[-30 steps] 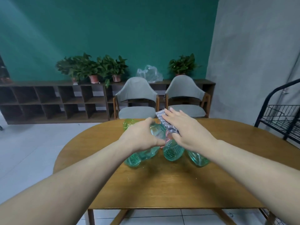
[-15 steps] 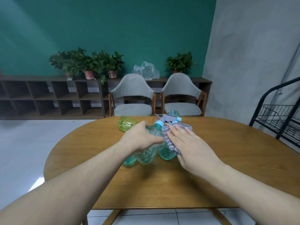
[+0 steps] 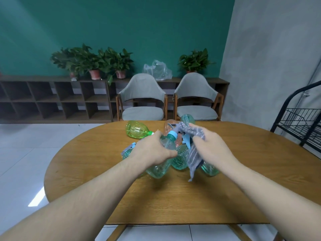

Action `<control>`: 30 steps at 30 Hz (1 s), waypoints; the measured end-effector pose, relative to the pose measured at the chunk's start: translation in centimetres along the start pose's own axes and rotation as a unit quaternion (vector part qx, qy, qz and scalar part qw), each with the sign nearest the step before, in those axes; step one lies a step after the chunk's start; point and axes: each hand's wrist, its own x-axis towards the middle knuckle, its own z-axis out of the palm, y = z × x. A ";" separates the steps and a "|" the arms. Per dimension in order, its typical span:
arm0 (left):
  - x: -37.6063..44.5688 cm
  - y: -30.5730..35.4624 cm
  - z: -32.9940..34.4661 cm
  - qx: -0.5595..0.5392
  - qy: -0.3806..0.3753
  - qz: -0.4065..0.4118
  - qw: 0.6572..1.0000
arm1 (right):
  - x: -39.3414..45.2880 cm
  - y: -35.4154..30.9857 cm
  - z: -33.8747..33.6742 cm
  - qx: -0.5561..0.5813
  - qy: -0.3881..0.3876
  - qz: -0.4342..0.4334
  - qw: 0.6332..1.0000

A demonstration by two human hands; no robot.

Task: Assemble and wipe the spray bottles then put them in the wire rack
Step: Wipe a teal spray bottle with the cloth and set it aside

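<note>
1. Since the earlier frame, the right hand (image 3: 211, 146) has lifted off the surface (image 3: 251, 171), its fingers now bunched around the cloth (image 3: 194, 153).
2. Wire rack (image 3: 302, 124): far right, beside the surface.
3. Left hand (image 3: 152, 150): grips a clear spray bottle (image 3: 166, 145), tilted, blue cap pointing far.
4. Other bottles lie around it; a green bottle (image 3: 135, 128) lies far left.
</note>
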 end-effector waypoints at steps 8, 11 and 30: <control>-0.2 0.1 0.6 0.067 0.002 0.017 0.998 | 3.3 -1.5 -3.1 0.204 0.079 0.134 0.967; -0.2 0.7 1.1 0.095 0.000 0.036 0.995 | 3.4 -1.8 -2.0 -0.007 0.031 0.029 0.999; 1.7 0.9 2.4 -0.239 -0.080 -0.016 0.968 | -1.0 3.1 0.8 -0.340 -0.032 -0.185 0.922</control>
